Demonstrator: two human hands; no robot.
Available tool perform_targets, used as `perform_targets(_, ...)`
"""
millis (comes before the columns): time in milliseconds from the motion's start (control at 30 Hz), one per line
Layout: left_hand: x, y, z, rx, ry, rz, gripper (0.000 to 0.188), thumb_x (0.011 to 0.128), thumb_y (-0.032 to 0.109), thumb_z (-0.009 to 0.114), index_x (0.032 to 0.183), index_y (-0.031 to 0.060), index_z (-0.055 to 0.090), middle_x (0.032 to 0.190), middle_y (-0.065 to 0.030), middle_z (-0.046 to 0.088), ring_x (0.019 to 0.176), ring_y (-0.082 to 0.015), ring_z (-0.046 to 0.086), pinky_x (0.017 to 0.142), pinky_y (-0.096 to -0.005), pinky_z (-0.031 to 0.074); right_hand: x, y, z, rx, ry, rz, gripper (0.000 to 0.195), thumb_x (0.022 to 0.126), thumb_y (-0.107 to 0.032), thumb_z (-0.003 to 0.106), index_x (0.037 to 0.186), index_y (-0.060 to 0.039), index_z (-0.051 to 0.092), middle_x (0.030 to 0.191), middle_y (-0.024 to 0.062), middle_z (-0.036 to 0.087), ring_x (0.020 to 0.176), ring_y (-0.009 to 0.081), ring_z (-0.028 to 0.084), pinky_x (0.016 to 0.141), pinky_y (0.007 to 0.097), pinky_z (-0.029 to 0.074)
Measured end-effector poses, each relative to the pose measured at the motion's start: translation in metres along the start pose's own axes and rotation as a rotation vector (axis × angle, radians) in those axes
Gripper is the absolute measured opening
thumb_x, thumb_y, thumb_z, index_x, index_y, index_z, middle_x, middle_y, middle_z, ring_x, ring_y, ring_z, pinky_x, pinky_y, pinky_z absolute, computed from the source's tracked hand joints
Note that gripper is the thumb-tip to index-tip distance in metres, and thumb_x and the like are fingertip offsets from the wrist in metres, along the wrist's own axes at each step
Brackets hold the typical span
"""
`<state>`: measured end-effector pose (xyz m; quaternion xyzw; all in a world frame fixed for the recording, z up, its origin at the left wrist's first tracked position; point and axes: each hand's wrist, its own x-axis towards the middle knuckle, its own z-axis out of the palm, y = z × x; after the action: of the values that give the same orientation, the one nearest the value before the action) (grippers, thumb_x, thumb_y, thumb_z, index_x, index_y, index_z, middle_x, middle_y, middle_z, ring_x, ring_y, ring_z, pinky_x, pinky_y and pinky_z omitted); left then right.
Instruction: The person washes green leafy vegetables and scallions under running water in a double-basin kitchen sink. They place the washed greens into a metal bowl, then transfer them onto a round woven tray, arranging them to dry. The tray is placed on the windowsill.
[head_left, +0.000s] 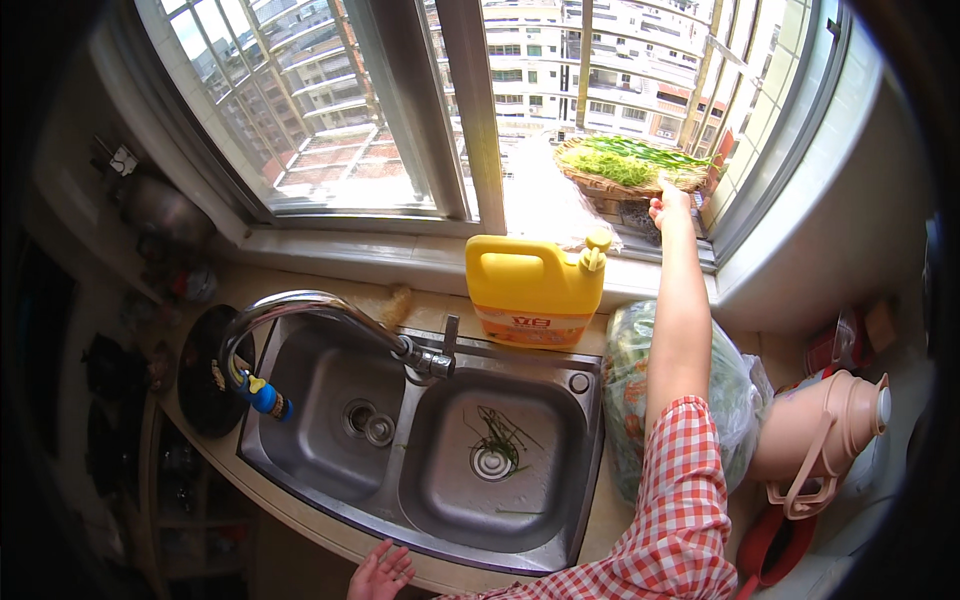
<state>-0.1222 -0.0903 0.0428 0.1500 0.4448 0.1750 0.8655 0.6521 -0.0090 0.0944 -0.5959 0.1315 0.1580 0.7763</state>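
Note:
With the arm stretched out through the open window, my right hand (669, 201) grips the near rim of a shallow woven basket (600, 184). Green onion stalks (652, 151) and paler leafy greens (611, 166) lie in the basket. My left hand (382, 574) is low at the counter's front edge, holding nothing, its fingers apart. Before me is a double-bowl stainless steel sink (395, 457). Several thin green scraps (499, 435) lie around the drain strainer (493, 463) in its right bowl.
A yellow detergent jug (525, 289) stands behind the sink. Under my right arm sits a clear plastic bag of vegetables (626, 375). A pink thermos jug (814, 431) is at the right. The chrome faucet (315, 300) arches over the left bowl. Metal bars (585, 67) enclose the window outside.

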Motion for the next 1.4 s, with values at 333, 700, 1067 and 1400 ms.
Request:
perform_targets(333,-0.003,0.0,0.005,-0.04,0.031,-0.003,0.043,0.094,0.031,0.039,0.133,0.012,0.038,0.126,-0.0094,0.048,0.111,-0.0219,0.047,0.099,-0.0387,0.035,-0.004,0.007,0.006,0.024,0.199,-0.113,0.014,0.076,-0.019,0.059,0.07,-0.0074,0.054,0.066,0.0039,0.046,0.041,0.0123,0.034,0.035,0.0254,0.026)
perform_targets(700,-0.012,-0.003,-0.001,-0.049,-0.015,0.037,0.043,0.093,0.03,0.042,0.132,0.0125,0.039,0.125,-0.0108,0.048,0.111,-0.0231,0.046,0.1,-0.0393,0.035,0.002,0.021,-0.001,-0.246,0.333,-0.26,0.01,0.067,-0.01,0.061,0.07,-0.0016,0.057,0.077,0.0093,0.052,0.042,0.0124,0.039,0.036,0.0269,0.03)
perform_targets(1067,-0.008,-0.004,0.003,0.033,-0.104,0.027,0.04,0.094,0.028,0.041,0.128,0.0085,0.041,0.119,-0.0145,0.053,0.105,-0.0233,0.053,0.094,-0.0441,0.04,-0.174,-0.039,-0.072,-0.324,-0.541,-0.278,0.015,0.082,-0.007,0.054,0.096,-0.0026,0.058,0.079,0.0063,0.059,0.052,0.0076,0.047,0.042,0.0193,0.036)
perform_targets(1400,0.007,0.005,-0.009,0.155,-0.275,-0.104,0.041,0.094,0.026,0.042,0.131,0.0078,0.037,0.122,-0.0137,0.051,0.107,-0.0212,0.052,0.095,-0.0408,0.04,-0.427,-0.047,-0.316,-0.991,-0.704,-0.192,0.023,0.087,-0.015,0.054,0.102,0.0005,0.059,0.083,0.0047,0.061,0.062,0.0043,0.051,0.053,0.017,0.041)
